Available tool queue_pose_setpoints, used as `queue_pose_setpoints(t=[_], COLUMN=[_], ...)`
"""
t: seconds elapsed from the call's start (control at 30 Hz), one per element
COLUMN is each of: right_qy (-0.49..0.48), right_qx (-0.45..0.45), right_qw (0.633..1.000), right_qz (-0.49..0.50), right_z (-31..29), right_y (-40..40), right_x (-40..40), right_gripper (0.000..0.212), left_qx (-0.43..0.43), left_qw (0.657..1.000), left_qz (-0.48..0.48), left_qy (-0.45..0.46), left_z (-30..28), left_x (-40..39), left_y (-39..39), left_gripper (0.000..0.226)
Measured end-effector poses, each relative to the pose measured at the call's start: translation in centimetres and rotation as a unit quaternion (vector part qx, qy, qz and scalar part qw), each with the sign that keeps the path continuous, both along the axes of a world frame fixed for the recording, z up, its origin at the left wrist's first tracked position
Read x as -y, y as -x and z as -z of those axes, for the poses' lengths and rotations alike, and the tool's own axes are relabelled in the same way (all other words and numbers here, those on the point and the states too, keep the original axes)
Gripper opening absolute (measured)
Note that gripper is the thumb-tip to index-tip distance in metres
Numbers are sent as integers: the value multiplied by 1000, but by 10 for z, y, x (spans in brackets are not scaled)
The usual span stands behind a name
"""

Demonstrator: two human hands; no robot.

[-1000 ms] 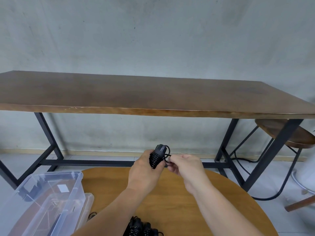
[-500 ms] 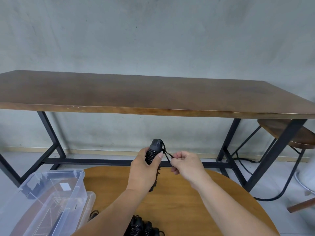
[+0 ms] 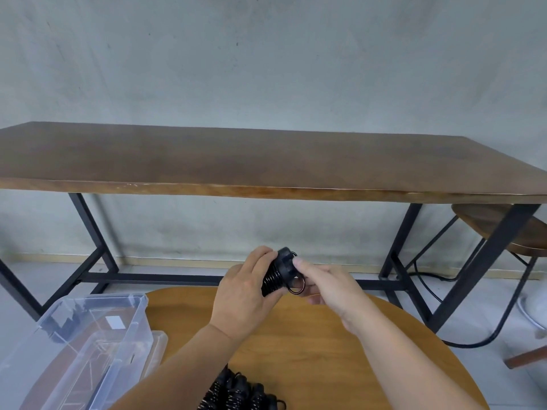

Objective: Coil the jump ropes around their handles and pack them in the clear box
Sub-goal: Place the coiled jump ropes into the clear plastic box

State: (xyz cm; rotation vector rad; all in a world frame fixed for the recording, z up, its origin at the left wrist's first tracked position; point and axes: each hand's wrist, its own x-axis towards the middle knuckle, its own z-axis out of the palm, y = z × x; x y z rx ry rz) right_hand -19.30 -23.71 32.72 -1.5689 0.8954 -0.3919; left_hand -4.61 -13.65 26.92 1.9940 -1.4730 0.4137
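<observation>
A person's left hand [image 3: 245, 294] wraps around a black jump rope [image 3: 278, 276], its cord coiled tight on the handles, held above the round table's far edge. The right hand [image 3: 322, 284] pinches the last small loop against the handle end (probably tucking it so the coil holds). The clear box [image 3: 88, 344] waits open at the table's [image 3: 340, 350] left edge; more coiled ropes [image 3: 236, 392] lie at its near edge.

Our table: a round wooden table [image 3: 310, 344], light brown, close in front of us.
At its left edge: we see the clear box [image 3: 97, 335], open, with a flat clear lid [image 3: 158, 347] just beside it.
Near edge: we see a heap of black coiled jump ropes [image 3: 236, 392].
</observation>
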Motion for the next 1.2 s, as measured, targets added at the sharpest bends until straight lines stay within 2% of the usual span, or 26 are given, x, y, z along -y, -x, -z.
queue_pose_setpoints(t=[0.1,0.2,0.3,0.37,0.47,0.57,0.6,0.67,0.7,0.77,0.83,0.93,0.97,1.03,1.1,1.2], right_qy=[31,59,25,-7,-30,-50,-50,-43,-43,-49,-62,-75,-80,-95,-114,-130], right_qx=[-47,-61,-4,42,69,88,91,98,102,111,120,123,120,120,114,108], right_qw=[998,996,999,999,997,993,992,991,991,990,989,988,988,987,986,985], right_qz=[13,27,36,23,32,67,77,80,76,68,61,53,51,44,30,21], right_z=[2,13,23,28,37,47,48,49,50,51,54,60,64,71,80,90], right_y=[4,2,1,2,4,5,6,8,8,8,5,0,-4,-9,-17,-24], right_x=[6,9,13,15,14,14,14,14,14,11,7,1,-1,-4,-13,-28], right_gripper=[49,47,26,16,14,13,13,12,12,12,13,17,19,24,28,27], left_qx=[48,75,95,79,95,81,49,-122,-231,-414,-523,-607,-633,-671,-659,-627], left_qw=[999,997,994,995,988,975,979,984,967,898,834,772,749,710,713,737], left_qz=[18,28,51,38,20,-9,-25,-71,-96,-149,-174,-180,-181,-176,-192,-203], left_qy=[-10,-15,-29,-51,-122,-208,-197,-105,-56,-4,10,55,79,125,144,150], left_z=[2,-1,0,3,0,-6,-7,-10,-14,-14,-7,2,5,4,7,11], left_x=[1,3,3,2,3,0,-3,-9,-13,-15,-17,-28,-35,-44,-57,-75], left_y=[7,14,20,22,27,30,30,30,29,24,17,15,15,21,24,23], left_gripper=[75,78,79,87,103,99,98,90,84,73,73,92,88,55,27,17])
